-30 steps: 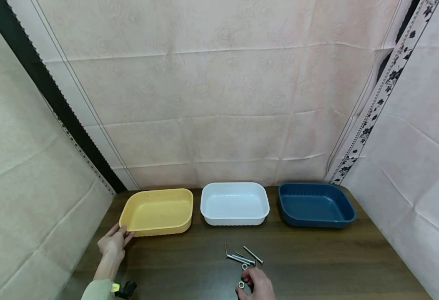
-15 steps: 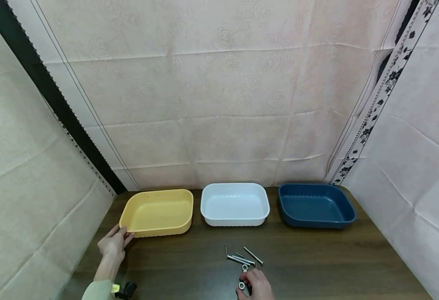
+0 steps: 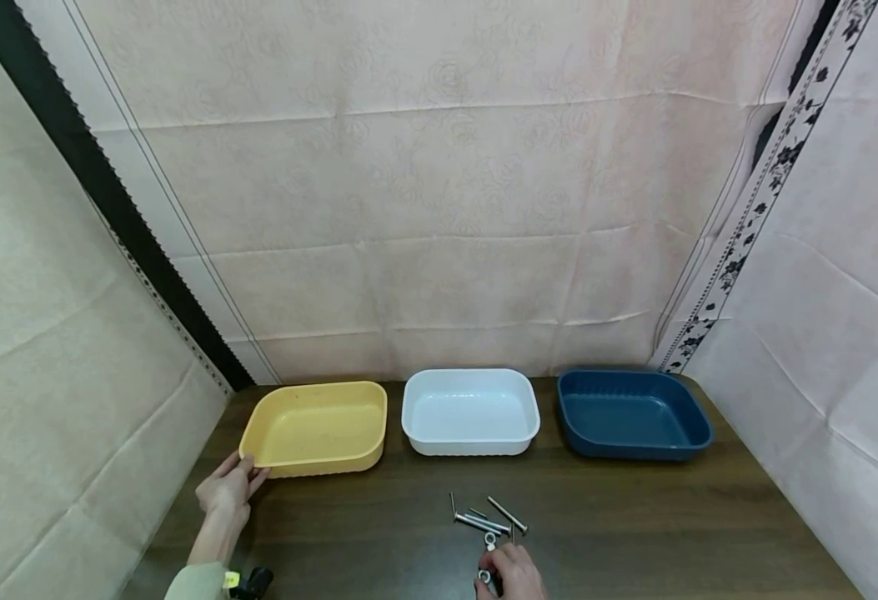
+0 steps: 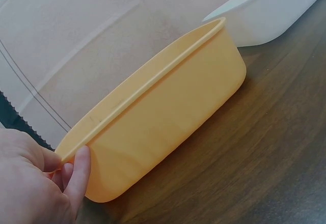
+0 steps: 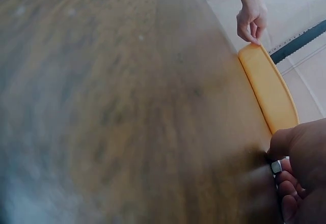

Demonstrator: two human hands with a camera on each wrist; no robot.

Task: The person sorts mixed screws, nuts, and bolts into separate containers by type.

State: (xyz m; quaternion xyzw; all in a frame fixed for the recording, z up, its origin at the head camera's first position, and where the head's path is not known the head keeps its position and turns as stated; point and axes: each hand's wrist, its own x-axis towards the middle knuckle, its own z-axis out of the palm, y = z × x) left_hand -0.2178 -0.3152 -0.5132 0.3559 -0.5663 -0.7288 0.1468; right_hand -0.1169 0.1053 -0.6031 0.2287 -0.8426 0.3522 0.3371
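Observation:
My left hand (image 3: 223,493) pinches the near left corner of a yellow tray (image 4: 168,107) at its rim, thumb and fingers on either side of the edge. At the table's front, my right hand (image 3: 512,575) has its thumb and fingertips around a small metal hex nut (image 5: 276,167), pinching it. Just beyond those fingers lies a second ring-shaped nut (image 3: 489,539). Several silver bolts (image 3: 482,523) lie scattered behind it, one longer bolt (image 3: 509,515) pointing away to the left. The palm side of my right hand is hidden in the head view.
A white tray (image 3: 471,448) stands mid-table at the back, a dark blue tray (image 3: 637,450) to its right. Pale patterned cloth (image 3: 439,208) hangs behind and at both sides. The tabletop (image 3: 634,533) is dark wood.
The fingers of my right hand have drawn in closer around the nut. My left hand stays on the yellow tray. The whole head view has shifted very slightly downward.

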